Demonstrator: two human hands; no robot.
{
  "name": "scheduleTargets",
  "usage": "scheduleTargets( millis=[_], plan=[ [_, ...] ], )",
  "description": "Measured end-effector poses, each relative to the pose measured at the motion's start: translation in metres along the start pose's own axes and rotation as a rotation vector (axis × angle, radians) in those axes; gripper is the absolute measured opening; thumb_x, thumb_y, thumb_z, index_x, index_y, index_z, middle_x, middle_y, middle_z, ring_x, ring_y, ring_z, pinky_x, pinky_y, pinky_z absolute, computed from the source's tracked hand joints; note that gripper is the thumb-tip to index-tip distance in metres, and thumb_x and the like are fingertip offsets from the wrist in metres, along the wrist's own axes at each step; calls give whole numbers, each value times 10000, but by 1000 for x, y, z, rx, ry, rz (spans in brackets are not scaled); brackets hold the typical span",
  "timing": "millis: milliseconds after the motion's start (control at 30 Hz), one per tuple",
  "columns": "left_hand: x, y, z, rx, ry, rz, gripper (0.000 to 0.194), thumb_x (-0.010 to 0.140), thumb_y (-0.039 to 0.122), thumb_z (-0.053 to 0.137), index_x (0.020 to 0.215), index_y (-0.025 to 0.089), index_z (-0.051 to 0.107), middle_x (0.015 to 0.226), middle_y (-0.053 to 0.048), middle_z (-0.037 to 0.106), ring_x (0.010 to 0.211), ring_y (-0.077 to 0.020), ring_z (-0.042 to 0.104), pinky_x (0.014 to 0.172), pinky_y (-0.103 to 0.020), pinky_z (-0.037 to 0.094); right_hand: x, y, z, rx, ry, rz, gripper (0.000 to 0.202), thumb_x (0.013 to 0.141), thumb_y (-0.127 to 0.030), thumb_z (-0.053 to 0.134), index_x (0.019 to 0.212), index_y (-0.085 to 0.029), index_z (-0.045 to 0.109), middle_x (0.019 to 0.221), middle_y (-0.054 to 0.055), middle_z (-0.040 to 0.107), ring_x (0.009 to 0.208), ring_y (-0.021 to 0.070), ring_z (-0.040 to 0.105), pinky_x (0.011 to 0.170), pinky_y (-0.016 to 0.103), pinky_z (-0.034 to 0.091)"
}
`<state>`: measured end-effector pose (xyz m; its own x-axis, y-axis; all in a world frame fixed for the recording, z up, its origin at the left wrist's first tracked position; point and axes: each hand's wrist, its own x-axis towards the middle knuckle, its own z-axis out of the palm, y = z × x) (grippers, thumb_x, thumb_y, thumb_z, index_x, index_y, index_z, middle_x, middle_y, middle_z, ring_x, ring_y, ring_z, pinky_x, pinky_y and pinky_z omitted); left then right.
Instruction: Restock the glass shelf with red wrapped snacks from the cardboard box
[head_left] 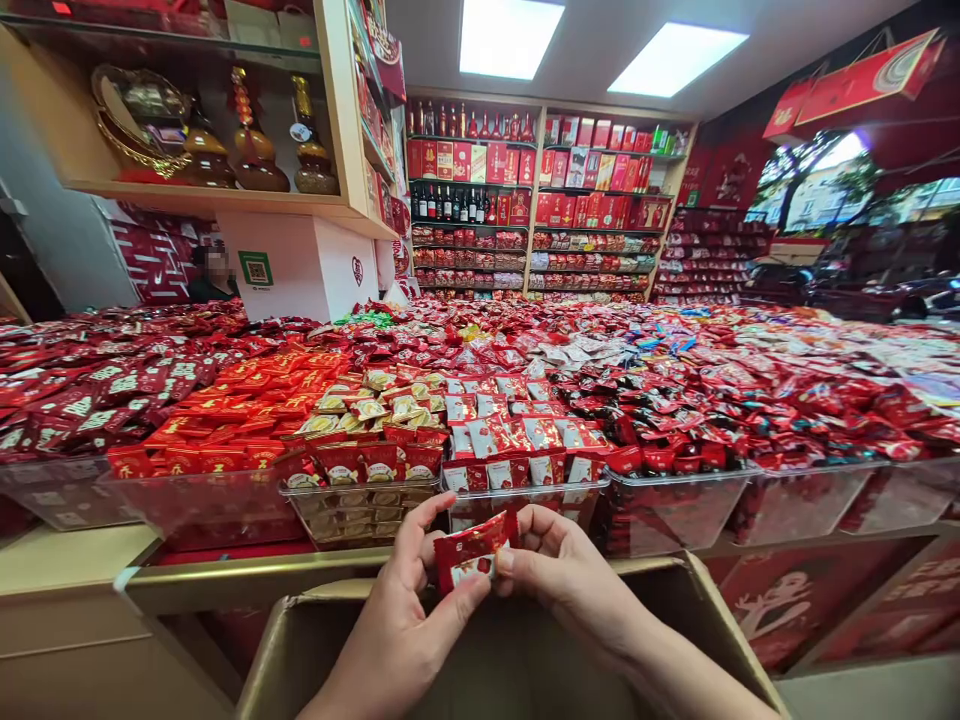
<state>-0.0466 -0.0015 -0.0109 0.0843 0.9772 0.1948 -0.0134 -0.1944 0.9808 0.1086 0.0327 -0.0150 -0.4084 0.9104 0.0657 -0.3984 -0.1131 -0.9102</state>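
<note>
Between my two hands is a small red-and-white candy packet (474, 548), raised over an open cardboard box (277, 640). My left hand (411, 600) pinches its left side, thumb along the lower front edge and index finger sticking up. On the right edge of the packet, my right hand (559, 575) grips with thumb and curled fingers. Just beyond stands a clear bin (529, 492) of similar red-and-white packets (517, 435). Left of it, another bin holds gold-and-red packets (375, 420).
More clear bins (679, 510) of red packets line the counter to both sides. A display shelf (225, 195) with gourd-shaped bottles overhangs the left. Shelves (532, 200) of bottles and boxes cover the back wall. A person (214, 270) is at the far left.
</note>
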Motion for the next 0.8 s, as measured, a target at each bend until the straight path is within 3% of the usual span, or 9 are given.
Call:
scheduleTargets(
  millis=[133,233,467,600,800],
  plan=[
    [0,-2,-6,11,-105,-37,601,774,292,589,1273,300,254,1030,-2,635,916,-128,597,876,-242,401,-3,1,2,-131,-42,-88,353,635,-361,729,855,-147,554,697,-9,582,573,76,517,542,218,434],
    [1,-2,-11,-4,-159,-44,638,782,286,585,1299,306,212,1033,-3,636,969,-137,575,909,-251,380,-6,1,3,-237,-17,-109,314,687,-416,672,769,-130,571,612,-18,538,545,68,476,526,207,397],
    [3,3,-7,-131,-11,-36,608,770,338,595,1277,266,268,782,25,634,708,-116,582,686,-216,451,-8,-2,1,-280,-15,-71,366,625,-438,713,680,-124,534,618,-9,545,538,52,437,511,184,340],
    [5,2,-5,-183,9,-46,643,735,355,626,1270,249,285,762,18,632,693,-134,589,673,-244,454,-5,1,2,-302,15,-55,398,642,-494,677,678,-128,523,552,-23,507,462,44,383,442,184,282],
    [6,0,-7,-170,28,0,616,778,344,588,1286,255,252,684,40,621,601,-101,560,619,-207,450,-3,4,4,-258,54,-58,411,620,-494,692,627,-129,504,552,-3,536,488,54,415,471,191,312]
  ],
)
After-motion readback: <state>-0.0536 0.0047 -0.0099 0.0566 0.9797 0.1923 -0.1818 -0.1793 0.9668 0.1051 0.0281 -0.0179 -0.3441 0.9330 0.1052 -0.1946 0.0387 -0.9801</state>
